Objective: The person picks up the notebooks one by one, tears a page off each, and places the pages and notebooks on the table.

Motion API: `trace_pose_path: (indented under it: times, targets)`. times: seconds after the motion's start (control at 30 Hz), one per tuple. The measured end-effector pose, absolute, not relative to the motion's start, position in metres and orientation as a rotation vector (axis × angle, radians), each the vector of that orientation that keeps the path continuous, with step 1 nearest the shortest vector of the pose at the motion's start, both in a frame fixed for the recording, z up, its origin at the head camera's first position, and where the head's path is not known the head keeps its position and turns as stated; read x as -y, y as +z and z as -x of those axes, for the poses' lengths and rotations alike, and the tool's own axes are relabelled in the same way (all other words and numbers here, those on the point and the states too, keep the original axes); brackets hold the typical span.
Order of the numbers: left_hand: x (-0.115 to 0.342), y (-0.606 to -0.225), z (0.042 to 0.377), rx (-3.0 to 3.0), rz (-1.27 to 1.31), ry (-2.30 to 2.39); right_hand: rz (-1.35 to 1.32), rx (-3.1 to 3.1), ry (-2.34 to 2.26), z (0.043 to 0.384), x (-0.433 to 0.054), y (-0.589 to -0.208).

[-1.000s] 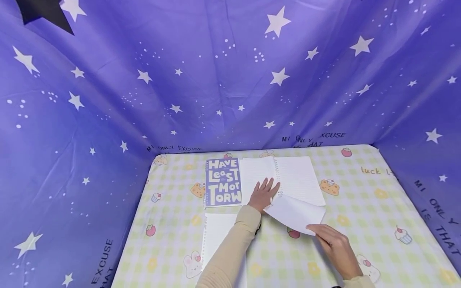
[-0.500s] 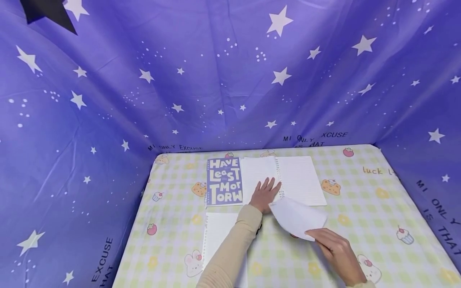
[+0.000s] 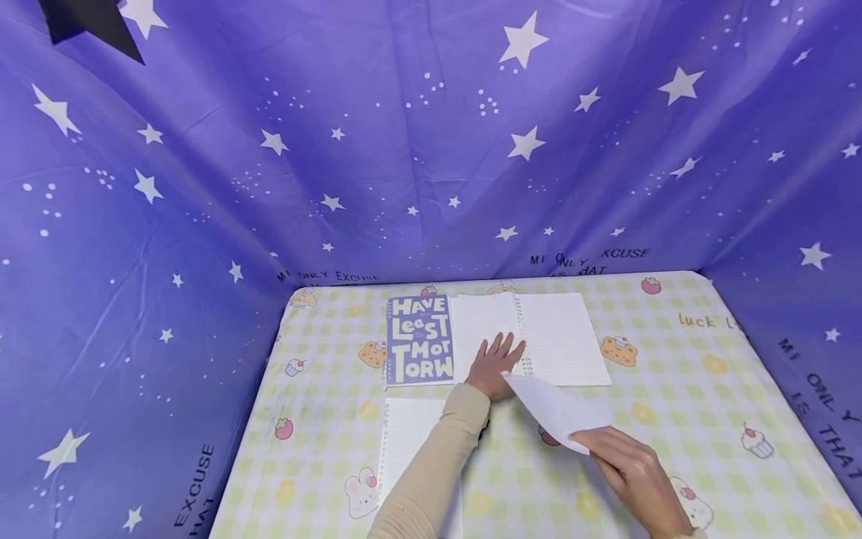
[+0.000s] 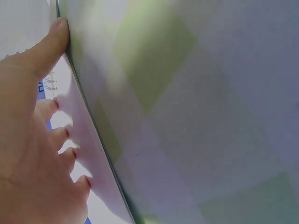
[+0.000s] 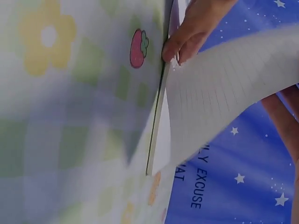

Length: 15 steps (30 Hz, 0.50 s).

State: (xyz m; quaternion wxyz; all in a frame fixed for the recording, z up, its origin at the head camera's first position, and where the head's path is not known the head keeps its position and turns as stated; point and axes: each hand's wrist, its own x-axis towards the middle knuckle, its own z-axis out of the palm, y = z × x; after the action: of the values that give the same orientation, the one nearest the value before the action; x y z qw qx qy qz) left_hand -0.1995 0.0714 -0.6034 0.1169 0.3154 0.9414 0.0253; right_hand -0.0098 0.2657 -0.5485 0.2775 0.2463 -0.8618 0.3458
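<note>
An open spiral notebook point(image 3: 566, 333) with lined white pages lies at the back of the table. My left hand point(image 3: 494, 367) rests on its left page beside the ring binding, fingers spread. In the left wrist view, the thumb of this hand point(image 4: 28, 135) lies along the notebook's near edge. My right hand point(image 3: 629, 468) pinches the near corner of a lined sheet of paper point(image 3: 559, 408), which is raised and bent. The sheet's other end is close to my left hand at the lower end of the binding. In the right wrist view, the sheet point(image 5: 219, 93) curves above the notebook.
A purple notebook point(image 3: 419, 340) with large white lettering lies left of the open one. Nearer me is a page with punched holes point(image 3: 411, 434), partly hidden under my left forearm. A checked tablecloth point(image 3: 673, 412) covers the table; starry blue-purple cloth point(image 3: 431, 150) hangs around it.
The sheet has been drawn a little toward me, and its bend has grown steeper. More of the binding's lower end shows. My left hand stays on the page.
</note>
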Motion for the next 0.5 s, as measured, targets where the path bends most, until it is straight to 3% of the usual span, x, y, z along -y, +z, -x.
trace_pose_path:
  times: [0.5]
  targets:
    - [-0.070,-0.599,0.196,-2.811,-0.941,0.092,-0.789,2.140,0.924,0.020,-0.257,-0.512]
